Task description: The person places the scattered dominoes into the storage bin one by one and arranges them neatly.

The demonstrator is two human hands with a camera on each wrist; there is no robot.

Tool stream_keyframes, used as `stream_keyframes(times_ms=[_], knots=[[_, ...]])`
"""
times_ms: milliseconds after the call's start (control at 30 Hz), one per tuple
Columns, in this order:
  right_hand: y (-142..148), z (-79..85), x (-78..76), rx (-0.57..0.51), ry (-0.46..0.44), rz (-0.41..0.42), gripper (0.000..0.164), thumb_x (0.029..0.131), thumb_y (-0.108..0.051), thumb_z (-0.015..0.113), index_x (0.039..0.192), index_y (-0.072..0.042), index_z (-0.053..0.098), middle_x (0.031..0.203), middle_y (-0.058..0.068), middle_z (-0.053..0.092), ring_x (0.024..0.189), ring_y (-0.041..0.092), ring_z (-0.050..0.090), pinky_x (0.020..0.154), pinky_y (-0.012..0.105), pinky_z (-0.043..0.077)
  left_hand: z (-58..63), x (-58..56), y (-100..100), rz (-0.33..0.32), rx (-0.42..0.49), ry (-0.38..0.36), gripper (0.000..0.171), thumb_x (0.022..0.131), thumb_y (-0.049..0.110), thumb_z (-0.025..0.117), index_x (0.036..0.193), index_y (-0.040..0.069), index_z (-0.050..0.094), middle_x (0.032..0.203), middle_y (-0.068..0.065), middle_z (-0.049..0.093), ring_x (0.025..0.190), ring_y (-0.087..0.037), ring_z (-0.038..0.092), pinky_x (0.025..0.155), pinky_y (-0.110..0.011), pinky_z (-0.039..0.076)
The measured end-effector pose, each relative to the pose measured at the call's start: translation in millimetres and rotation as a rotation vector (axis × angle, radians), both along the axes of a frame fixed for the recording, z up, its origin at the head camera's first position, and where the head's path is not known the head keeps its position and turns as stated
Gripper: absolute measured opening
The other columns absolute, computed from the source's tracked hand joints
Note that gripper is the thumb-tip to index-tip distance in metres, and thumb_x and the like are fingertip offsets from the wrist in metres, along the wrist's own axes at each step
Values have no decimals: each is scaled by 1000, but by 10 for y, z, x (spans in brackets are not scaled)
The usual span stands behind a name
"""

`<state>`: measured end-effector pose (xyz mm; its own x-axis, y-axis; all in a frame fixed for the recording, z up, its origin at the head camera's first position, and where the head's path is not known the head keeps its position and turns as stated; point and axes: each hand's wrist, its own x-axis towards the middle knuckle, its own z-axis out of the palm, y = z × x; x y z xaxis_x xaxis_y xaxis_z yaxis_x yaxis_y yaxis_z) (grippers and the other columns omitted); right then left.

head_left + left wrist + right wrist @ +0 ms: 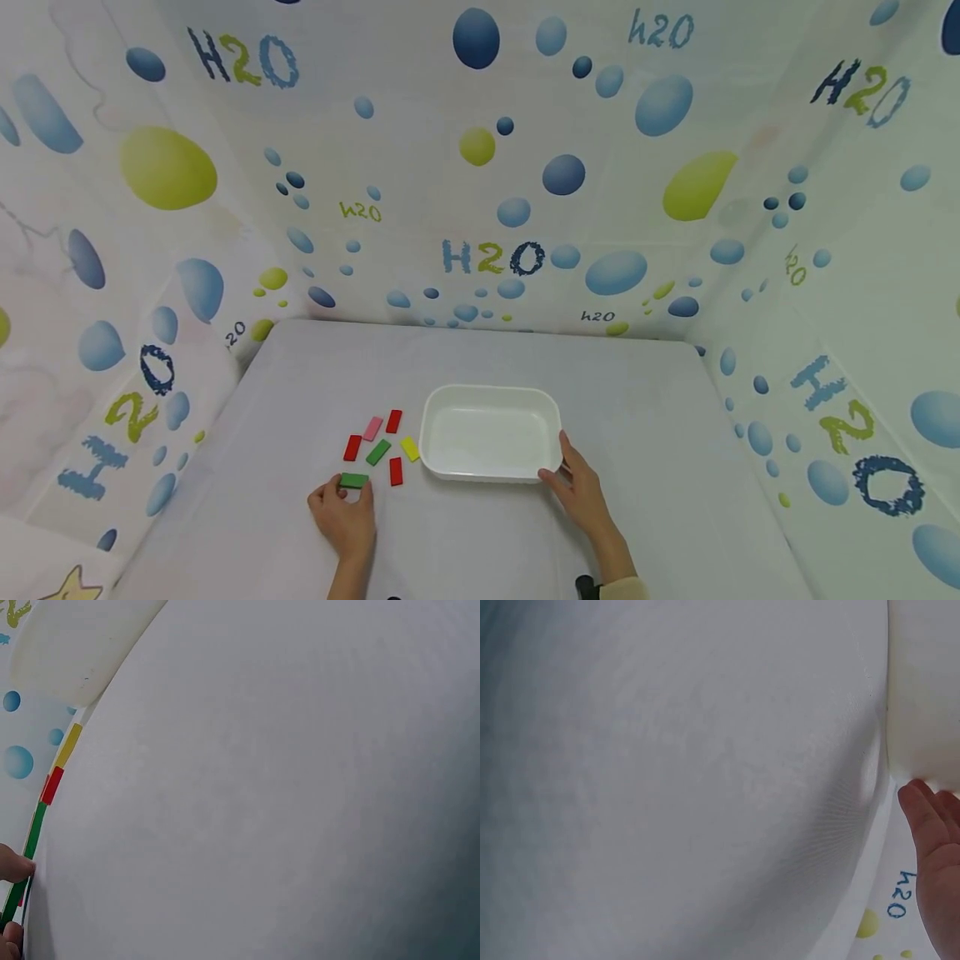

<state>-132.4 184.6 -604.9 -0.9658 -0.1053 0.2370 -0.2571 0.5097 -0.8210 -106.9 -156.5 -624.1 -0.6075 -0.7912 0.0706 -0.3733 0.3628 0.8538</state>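
In the head view my left hand (345,518) pinches a flat green block (354,481) by its ends, thumb on one side and fingers on the other. The left wrist view shows the same green block (31,832) edge-on between fingertips. A white rectangular tray (491,477) stands to the right of the blocks. My right hand (581,492) holds its near right corner, thumb at the front rim and fingers along the right side. In the right wrist view, fingertips (911,793) meet the wall of the tray (926,697).
Beyond the left hand lie several loose blocks: a second green one (378,452), a pink one (372,429), a yellow one (409,448) near the tray, and red ones (396,472). A white cloth covers the table (675,467), with patterned walls (487,208) around it.
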Motion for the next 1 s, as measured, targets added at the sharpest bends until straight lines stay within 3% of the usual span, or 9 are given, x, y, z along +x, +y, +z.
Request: stream_keyframes(times_ms=[267, 467, 533, 667, 1000], knots=[[11, -5, -7, 5, 22, 10, 77, 88, -21, 71, 149, 6, 31, 147, 29, 42, 125, 43, 53, 93, 44, 50, 46, 16, -35, -11, 17, 3, 49, 86, 2, 69, 130, -11, 53, 116, -24, 46, 99, -34, 49, 79, -35, 40], [6, 10, -7, 4, -11, -3, 79, 88, -24, 72, 150, 4, 31, 148, 26, 41, 127, 42, 52, 95, 42, 49, 114, 11, -78, -52, 60, 73, 49, 85, 1, 70, 130, -8, 53, 112, -21, 54, 95, -26, 54, 74, -7, 34], [4, 13, -7, 4, -25, -7, 79, 88, -24, 72, 150, 3, 30, 149, 26, 41, 128, 41, 52, 96, 42, 49, 160, 1, -86, -88, 60, 117, 48, 84, 1, 72, 129, -7, 55, 110, -20, 58, 93, -20, 55, 72, 1, 33], [6, 17, -12, 0, -33, -10, 79, 88, -24, 72, 150, 4, 30, 149, 25, 40, 129, 41, 51, 96, 42, 49, 312, -47, -69, -186, 39, 171, 48, 83, 2, 74, 127, -6, 58, 106, -18, 62, 87, -11, 53, 71, 3, 35], [11, 9, -14, -16, -19, 1, 79, 87, -23, 72, 149, 5, 31, 148, 27, 41, 127, 42, 52, 94, 42, 50, 738, -331, 123, -418, 100, 259, 52, 79, -7, 74, 128, -9, 58, 104, -20, 62, 88, -21, 63, 72, -4, 45]])
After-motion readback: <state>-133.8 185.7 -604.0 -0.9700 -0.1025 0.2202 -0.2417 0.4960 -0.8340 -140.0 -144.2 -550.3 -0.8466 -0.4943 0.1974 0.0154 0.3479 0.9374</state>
